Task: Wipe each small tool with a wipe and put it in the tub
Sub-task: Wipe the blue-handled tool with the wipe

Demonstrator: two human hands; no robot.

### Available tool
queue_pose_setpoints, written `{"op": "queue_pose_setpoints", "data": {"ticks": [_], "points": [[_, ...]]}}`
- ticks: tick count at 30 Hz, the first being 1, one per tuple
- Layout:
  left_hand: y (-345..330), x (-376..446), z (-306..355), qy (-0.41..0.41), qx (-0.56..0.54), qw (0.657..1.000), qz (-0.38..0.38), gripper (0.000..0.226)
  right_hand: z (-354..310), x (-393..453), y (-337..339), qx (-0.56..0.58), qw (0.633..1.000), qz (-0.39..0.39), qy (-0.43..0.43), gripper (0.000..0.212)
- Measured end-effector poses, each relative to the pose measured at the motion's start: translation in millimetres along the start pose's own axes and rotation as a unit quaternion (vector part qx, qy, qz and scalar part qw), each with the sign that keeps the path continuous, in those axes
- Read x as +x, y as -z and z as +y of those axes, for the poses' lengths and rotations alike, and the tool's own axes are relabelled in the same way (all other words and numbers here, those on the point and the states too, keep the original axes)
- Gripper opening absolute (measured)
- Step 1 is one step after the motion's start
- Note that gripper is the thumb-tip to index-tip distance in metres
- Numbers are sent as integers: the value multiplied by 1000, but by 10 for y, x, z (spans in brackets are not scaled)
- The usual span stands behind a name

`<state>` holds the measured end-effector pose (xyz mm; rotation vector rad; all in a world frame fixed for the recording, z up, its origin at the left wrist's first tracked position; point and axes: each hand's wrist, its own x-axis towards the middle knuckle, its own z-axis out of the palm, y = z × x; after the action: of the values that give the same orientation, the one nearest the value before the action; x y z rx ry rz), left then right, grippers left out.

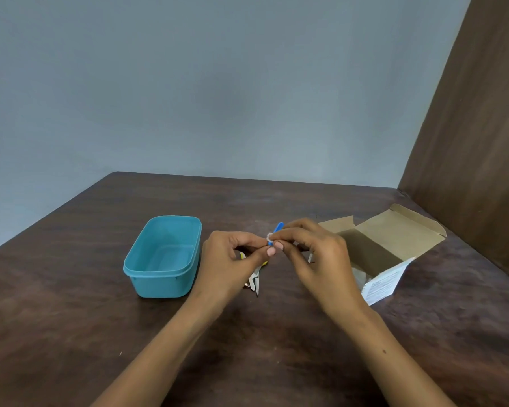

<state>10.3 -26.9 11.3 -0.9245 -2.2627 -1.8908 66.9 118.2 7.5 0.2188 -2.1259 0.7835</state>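
Blue tool [277, 229]: small blue plastic thing, up in the air between my two hands above the table, just right of the tub. Can't tell exactly what kind of tool it is, most of it is hidden by my fingers.
Wipe [269, 237]: tiny white scrap bunched round the lower part of the blue tool, right where my fingertips meet.
Left hand [232, 259]: thumb and forefinger pinching at the wipe and the tool's lower end, other fingers curled under.
Right hand [312, 254]: fingers curled over the blue tool from the right, holding it, thumb tip close to my left thumb.
Tub [162, 257]: teal plastic, rectangular, no lid on it, sitting on the table left of my hands. Nothing inside that I can see.
Other tools [255, 282]: little pile on the table under my left hand, metal tips poking out towards me, a bit of yellow too. My hand covers most of it so no idea how many.
Cardboard box [391, 248]: open, flaps up, on the table right behind my right hand.
Box label [384, 284]: white panel with small print, too blurry to read.
Table [71, 318]: dark brown wood grain.
Wall [188, 83]: plain grey-blue, with a brown panel on the right.
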Motion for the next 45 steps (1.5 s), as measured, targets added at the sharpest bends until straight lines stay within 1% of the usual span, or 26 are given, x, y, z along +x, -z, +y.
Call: {"op": "queue_pose_setpoints", "data": {"ticks": [2,4,10,13,17,20,22,23,24,25,26,27,28,29,30,32,36,38,42,45], "points": [[-7,-11,10,17,-10,1000,-7,7,25,18,38,-31,999,32,4,11],[-17,-15,15,28,-20,999,-11,5,39,19,59,-53,997,47,7,11],[15,-12,43,20,-40,999,-6,13,-11,-10,14,-30,999,-25,32,18],[12,-15,49,28,-29,999,-14,13,6,-9,18,-49,998,-15,35,17],[-17,-15,38,52,-20,998,-13,6,34,0,43,-82,996,45,9,13],[-38,-13,39,55,-17,998,-19,5,25,15,51,-91,993,68,-20,13],[-46,-16,45,61,-24,998,-25,4,3,24,68,-76,991,84,-68,14],[-44,-17,42,66,-33,997,-30,4,-18,32,81,-34,990,86,-111,15],[-41,-15,44,70,-41,996,-36,3,-51,45,106,42,982,79,-168,15],[-38,-11,47,74,-51,995,-41,3,-89,63,134,144,960,62,-231,16],[-31,-7,56,79,-62,994,-46,4,-122,76,163,244,925,37,-291,15],[-26,-5,64,84,-76,992,-48,5,-145,84,189,319,887,8,-335,13],[-18,-2,73,91,-89,991,-48,6,-151,88,207,361,859,-20,-363,11],[-9,0,79,97,-98,989,-48,7,-150,92,215,386,839,-44,-381,10],[0,1,83,101,-103,988,-50,9,-150,91,218,401,826,-62,-393,9],[14,3,87,107,-103,987,-57,10,-132,96,218,421,806,-74,-409,8],[25,9,96,117,-99,986,-72,11,-98,130,264,472,770,-44,-427,12],[24,7,93,118,-97,986,-74,12,-99,131,263,477,765,-44,-431,12],[34,9,94,126,-103,984,-78,15,-120,103,214,470,760,-83,-442,9],[39,9,101,137,-103,980,-100,24,-121,138,254,496,753,-56,-430,10]]}}
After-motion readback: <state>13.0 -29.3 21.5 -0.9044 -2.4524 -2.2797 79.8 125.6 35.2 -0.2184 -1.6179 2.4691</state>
